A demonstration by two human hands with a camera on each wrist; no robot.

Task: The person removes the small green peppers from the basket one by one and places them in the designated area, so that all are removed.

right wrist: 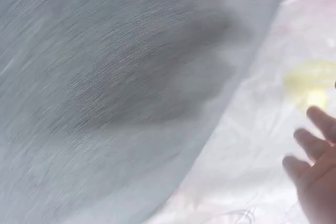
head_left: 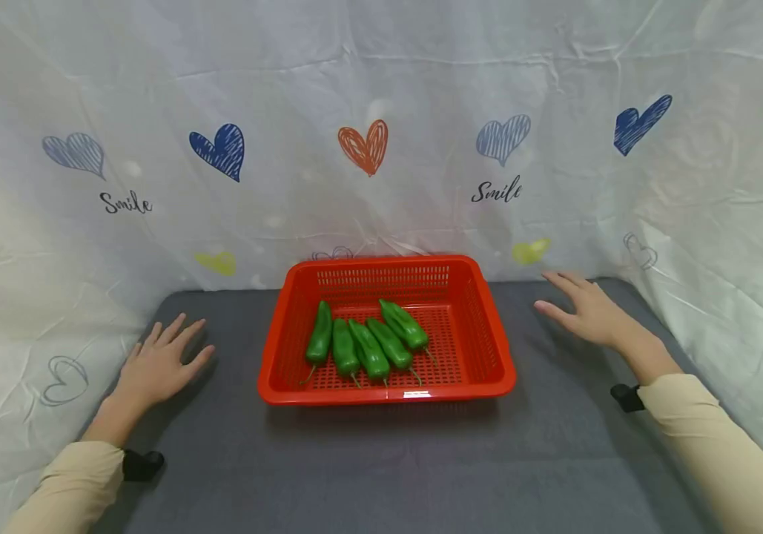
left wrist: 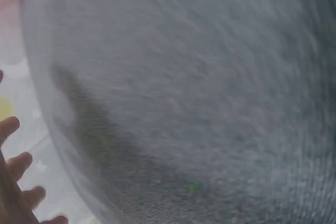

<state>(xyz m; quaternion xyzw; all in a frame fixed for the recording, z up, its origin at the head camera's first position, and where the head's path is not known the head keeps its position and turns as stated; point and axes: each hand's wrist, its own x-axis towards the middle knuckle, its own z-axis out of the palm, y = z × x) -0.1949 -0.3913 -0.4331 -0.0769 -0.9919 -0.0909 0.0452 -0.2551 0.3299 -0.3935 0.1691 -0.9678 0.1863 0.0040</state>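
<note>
In the head view a red plastic basket with slotted walls sits at the middle of the grey table. Several green peppers lie side by side in it, their stems toward the near wall. Left of the basket, my left hand hovers over the table with fingers spread, holding nothing. On the other side my right hand is held out beyond the basket's right wall, fingers extended and apart, also holding nothing. Fingertips of each hand show at the edges of the wrist views.
A dark grey cloth covers the table. Behind and at both sides hangs a white curtain printed with hearts and the word Smile. Black straps are worn at the wrists, by the beige sleeves.
</note>
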